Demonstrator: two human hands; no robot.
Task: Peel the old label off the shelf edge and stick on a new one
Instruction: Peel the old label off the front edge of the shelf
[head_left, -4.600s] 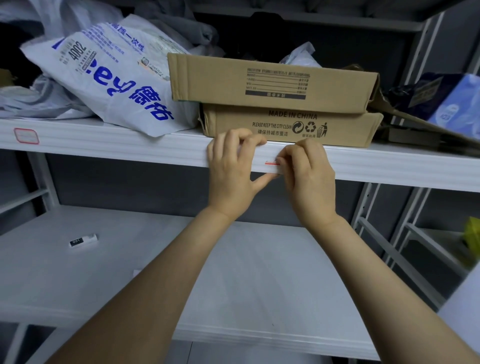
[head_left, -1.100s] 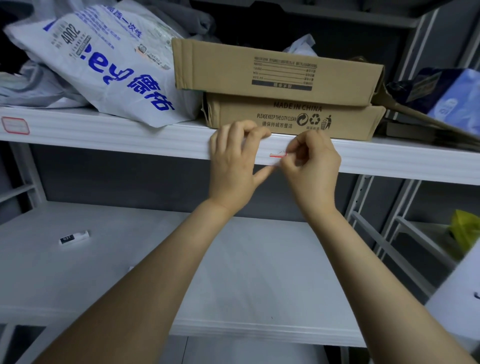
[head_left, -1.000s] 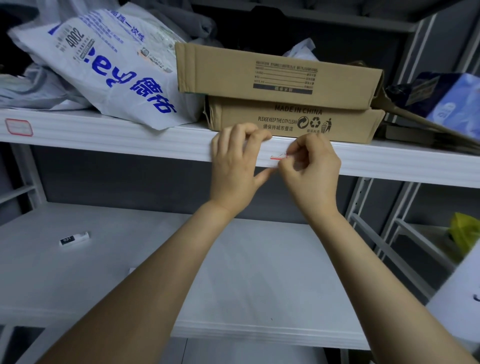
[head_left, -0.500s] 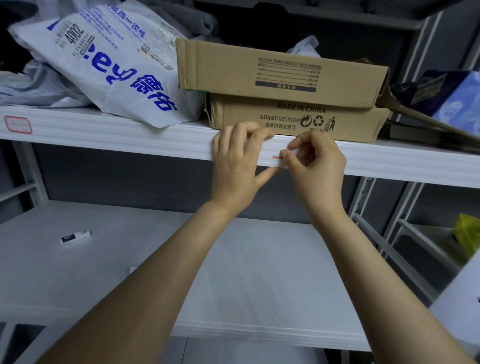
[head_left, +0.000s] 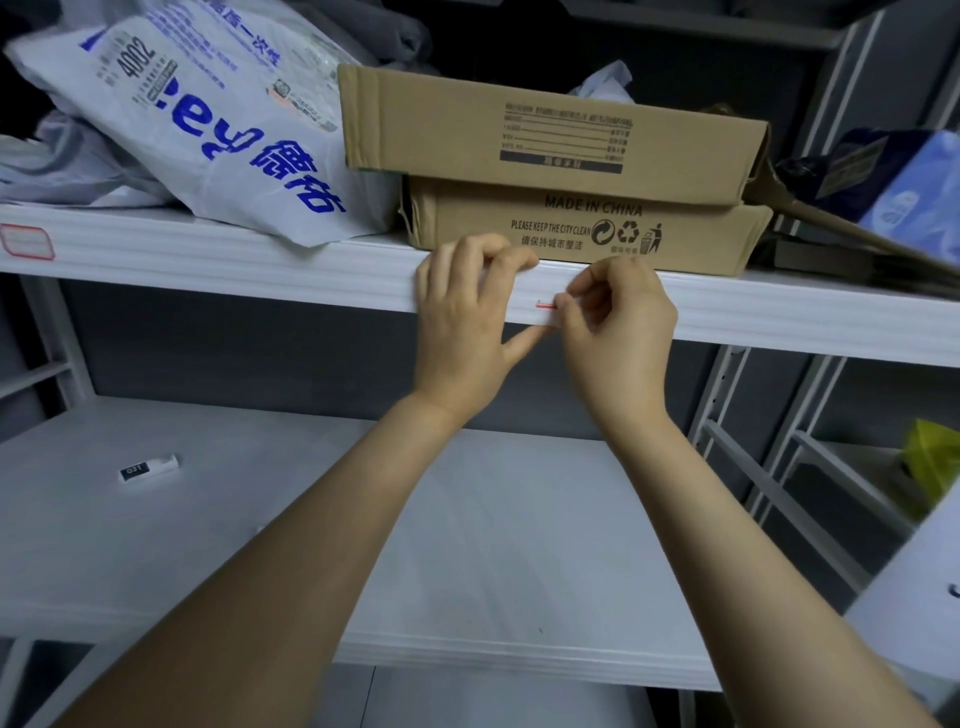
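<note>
Label (head_left: 546, 306): only a short red strip and a sliver of white show, on the front of the shelf edge (head_left: 234, 270), between the two hands. The rest is behind the right hand (head_left: 618, 338). Cannot tell how much of it is stuck down.

Right hand: thumb and forefinger pinched together on the label's right end, other fingers curled behind.

Left hand (head_left: 465, 322): fingers hooked over the top of the shelf edge, thumb reaching underneath towards the label. It grips the edge just beside the label.

A second red-bordered label (head_left: 27, 242) sits far left on the same edge; its writing is too blurred to read.

Lower shelf (head_left: 493, 545) lies below the forearms, with one small black-and-white item (head_left: 149, 467) at its left, well apart from the hands.

Two flat cardboard boxes (head_left: 550, 130) are stacked on the upper shelf right behind the hands, the lower one's front nearly flush with the edge. Both are shut, contents unseen. A white bag with blue print (head_left: 208, 119) leans beside them and overhangs the edge slightly. A blue pack (head_left: 904, 187) at far right is cut off by the frame.
</note>
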